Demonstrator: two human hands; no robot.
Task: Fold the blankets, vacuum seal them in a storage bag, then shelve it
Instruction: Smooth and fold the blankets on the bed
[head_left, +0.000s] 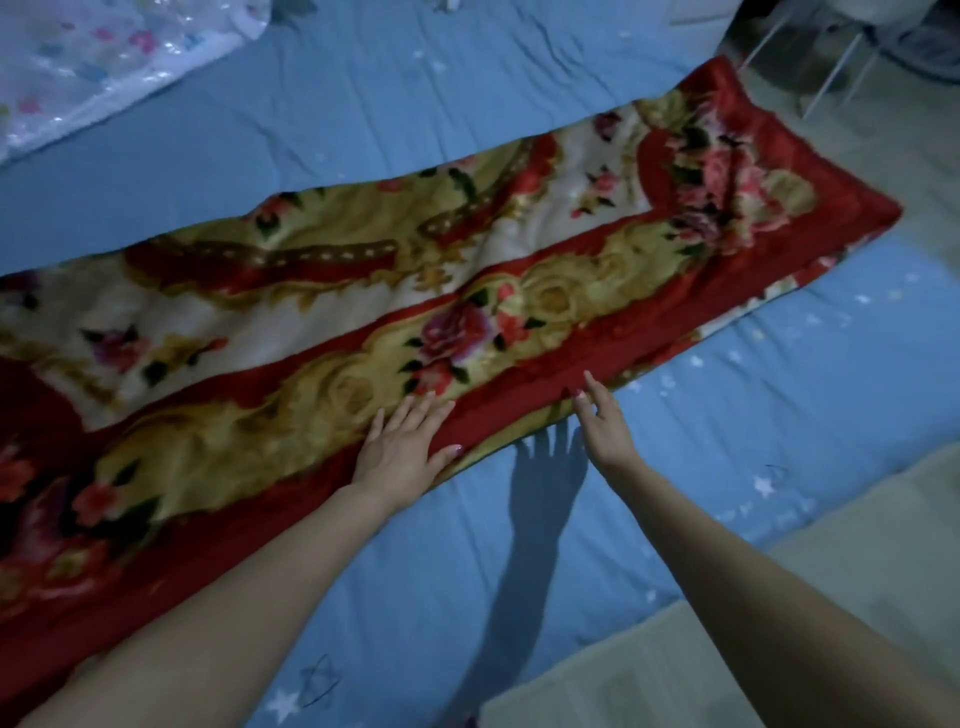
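Red floral blanket (415, 291) folded into a long strip across frame centre on blue bed sheet (727, 415). Left hand (402, 452) flat, fingers spread, pressing near edge; right hand (602, 421) straight-fingered, touching edge. Risk: plush layers sliding apart, fold skewing if lifted unevenly.

A blue sheet (395, 98) with small white stars covered the bed, creased in places. Pale floor (883, 551) showed along the right and lower right edge. At the top right stood thin white metal legs (841, 67) of some furniture, dim and unclear.
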